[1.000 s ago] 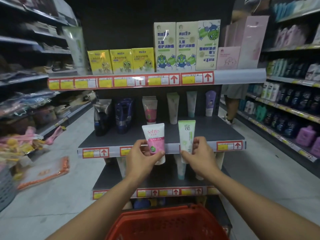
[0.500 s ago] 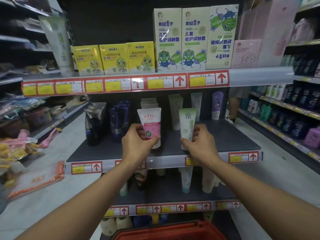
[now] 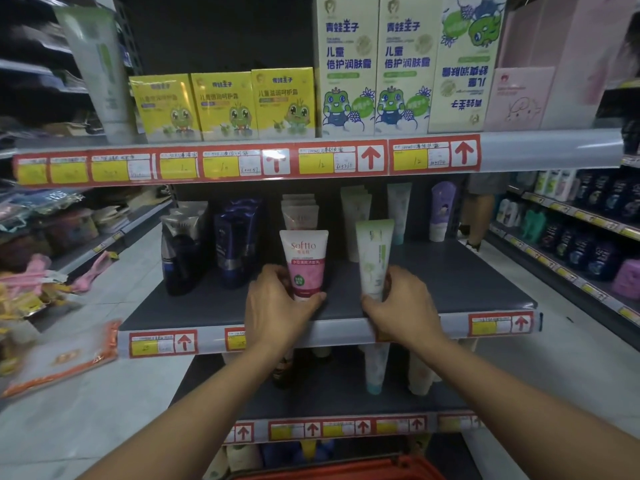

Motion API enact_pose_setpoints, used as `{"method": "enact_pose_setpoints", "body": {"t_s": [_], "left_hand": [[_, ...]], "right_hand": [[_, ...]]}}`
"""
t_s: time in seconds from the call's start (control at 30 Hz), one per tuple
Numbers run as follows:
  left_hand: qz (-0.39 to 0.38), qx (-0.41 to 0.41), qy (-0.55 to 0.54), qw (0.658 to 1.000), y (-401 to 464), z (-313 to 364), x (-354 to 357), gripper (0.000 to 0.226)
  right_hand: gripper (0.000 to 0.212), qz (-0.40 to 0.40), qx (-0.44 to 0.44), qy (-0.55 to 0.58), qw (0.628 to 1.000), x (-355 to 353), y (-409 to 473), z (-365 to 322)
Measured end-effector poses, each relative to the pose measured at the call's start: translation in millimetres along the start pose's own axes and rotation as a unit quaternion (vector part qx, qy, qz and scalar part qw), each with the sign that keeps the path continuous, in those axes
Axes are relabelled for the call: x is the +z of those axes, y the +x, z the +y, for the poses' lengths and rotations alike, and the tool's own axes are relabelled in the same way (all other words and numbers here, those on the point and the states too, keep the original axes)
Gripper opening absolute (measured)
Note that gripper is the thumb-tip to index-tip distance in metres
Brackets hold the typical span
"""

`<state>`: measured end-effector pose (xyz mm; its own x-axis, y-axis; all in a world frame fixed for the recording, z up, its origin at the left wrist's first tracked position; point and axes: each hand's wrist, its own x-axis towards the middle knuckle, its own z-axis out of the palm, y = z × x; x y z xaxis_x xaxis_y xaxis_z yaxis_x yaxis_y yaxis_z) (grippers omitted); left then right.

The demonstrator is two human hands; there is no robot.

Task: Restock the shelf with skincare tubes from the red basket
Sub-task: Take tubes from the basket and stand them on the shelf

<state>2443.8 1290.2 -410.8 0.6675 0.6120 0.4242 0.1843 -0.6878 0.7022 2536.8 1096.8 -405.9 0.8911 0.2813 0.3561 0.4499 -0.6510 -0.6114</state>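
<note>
Both hands are up at the middle shelf (image 3: 450, 282), each with a tube. The left hand (image 3: 277, 306) has its fingers and thumb curled round the lower part of the pink tube (image 3: 304, 261), which stands upright with its cap end down, at or just above the shelf board near the front edge; whether it already rests there I cannot tell. The right hand (image 3: 398, 306) pinches the base of the green tube (image 3: 374, 258) in the same way, just beside the pink one and leaning slightly.

Beyond the left hand, further back on the shelf, stands a row of matching pink tubes (image 3: 299, 211), and beyond the right hand a row of pale green-white ones (image 3: 355, 216). Each held tube sits in line with its own kind, well forward of it. To the left of the left hand are dark pouches (image 3: 207, 244). Only the rim of the red basket (image 3: 346, 471) shows, below both forearms; what is left in it cannot be seen.

This looks like the placing step: the tubes have reached their lanes but are not yet let go. Next, I'd say, each wants sliding back toward its row, standing square on its cap, then releasing gently. The tubes are tall on narrow caps, so a quick release could tip them.
</note>
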Motion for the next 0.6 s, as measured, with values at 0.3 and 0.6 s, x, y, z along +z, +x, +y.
{"method": "enact_pose_setpoints", "body": {"t_s": [0.3,0.6], "left_hand": [[-0.05,-0.067,0.04,0.996,28.3,1.1,1.4,0.053],[-0.078,-0.073,0.068,0.992,61.8,1.9,10.8,0.06]], "right_hand": [[0.049,-0.051,0.044,-0.056,0.996,4.4,36.1,-3.6],[0.057,-0.067,0.05,-0.064,0.994,17.9,75.8,-7.4]]}}
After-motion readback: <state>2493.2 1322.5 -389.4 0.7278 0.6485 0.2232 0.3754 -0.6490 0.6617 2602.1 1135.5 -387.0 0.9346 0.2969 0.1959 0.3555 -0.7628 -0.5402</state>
